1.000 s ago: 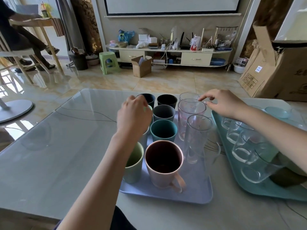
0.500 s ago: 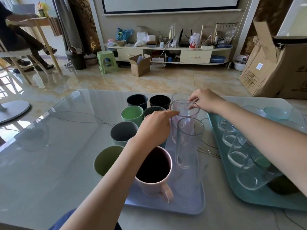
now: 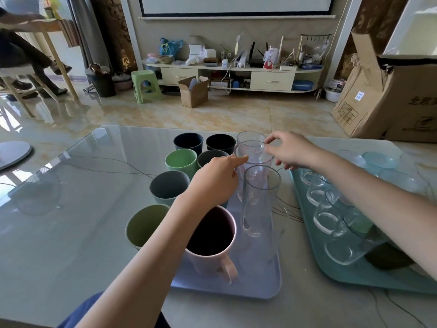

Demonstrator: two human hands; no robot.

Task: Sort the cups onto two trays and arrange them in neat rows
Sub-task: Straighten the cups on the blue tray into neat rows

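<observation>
A lavender tray at centre holds coloured cups: a pink mug, olive cup, grey cup, green cup, navy cup and black cup. Down its right side stand three tall clear glasses. My right hand pinches the rim of the middle tall glass. My left hand rests against that glass's left side, index finger on the rim. A teal tray on the right carries several short clear glasses.
A dark green object lies on the teal tray under my right forearm. Pale round lids sit on the glass tabletop beyond it. A large cardboard box stands far right. A seated person is at far left.
My left hand has moved right, from over the coloured cups to the side of the middle tall glass. My right hand has settled onto that glass's rim.
</observation>
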